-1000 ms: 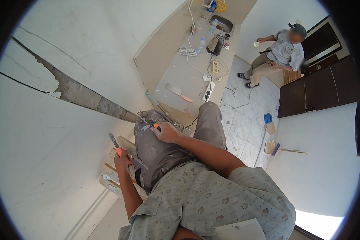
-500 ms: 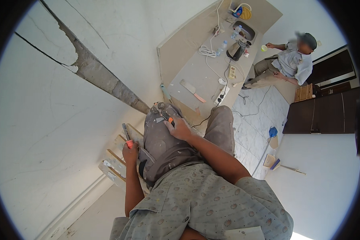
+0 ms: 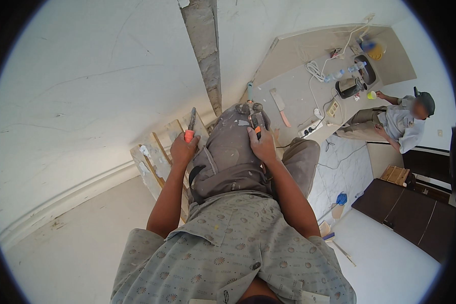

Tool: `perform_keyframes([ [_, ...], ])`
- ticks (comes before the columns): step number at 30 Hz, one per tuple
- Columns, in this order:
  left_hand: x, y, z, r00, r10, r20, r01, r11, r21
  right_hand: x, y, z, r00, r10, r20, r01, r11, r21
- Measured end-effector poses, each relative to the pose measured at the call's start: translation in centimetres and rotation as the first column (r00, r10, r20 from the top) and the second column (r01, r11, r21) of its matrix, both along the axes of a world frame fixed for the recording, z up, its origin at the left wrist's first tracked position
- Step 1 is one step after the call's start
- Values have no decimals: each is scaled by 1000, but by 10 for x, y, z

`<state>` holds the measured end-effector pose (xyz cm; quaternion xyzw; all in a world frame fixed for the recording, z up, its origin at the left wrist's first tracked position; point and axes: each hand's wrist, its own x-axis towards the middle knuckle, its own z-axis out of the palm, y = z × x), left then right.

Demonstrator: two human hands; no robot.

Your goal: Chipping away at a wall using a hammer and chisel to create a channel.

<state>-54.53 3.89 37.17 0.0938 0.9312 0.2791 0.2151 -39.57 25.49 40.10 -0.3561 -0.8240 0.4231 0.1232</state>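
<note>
My left hand (image 3: 184, 149) is closed round the orange-red handle of a chisel (image 3: 192, 119), its grey metal blade pointing up and away from me, close to the wall. In my right hand (image 3: 262, 147) is a tool with an orange-and-black handle that looks like a hammer (image 3: 257, 120). Its dark head lies against my dusty trousers (image 3: 233, 142), near the knee. Ahead, a long strip of exposed grey concrete (image 3: 207, 66) with a ragged edge runs down the white wall.
Slatted wooden boards (image 3: 154, 157) stand left of my legs. On the counter (image 3: 268, 81) lie a broad-bladed scraper (image 3: 278, 104), a power strip (image 3: 310, 128), cables, bottles and a kettle (image 3: 347, 87). Another person (image 3: 403, 119) holds a small yellow-green cup at the right.
My view has swung left, so the wall strip, counter and other person appear farther right. My hands have drawn roughly level, with both tools still held.
</note>
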Motion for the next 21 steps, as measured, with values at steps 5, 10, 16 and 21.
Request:
perform_keyframes([
  [5, 2, 1, 2, 999, 7, -38, -7, 1000, 8, 2, -1, -3, 997, 40, -64, -39, 999, 19],
  [10, 3, 6, 3, 999, -37, -30, 38, 999, 24, 2, 0, -6, 992, -42, -122, 46, 999, 28],
  [16, 3, 6, 5, 997, -37, -64, 38, 999, 15, 4, 2, 6, 999, -34, -30, 32, 998, -50],
  [21, 3, 6, 2, 998, -32, -46, 34, 999, 40, 7, 4, 4, 999, -3, 32, 5, 998, -65],
])
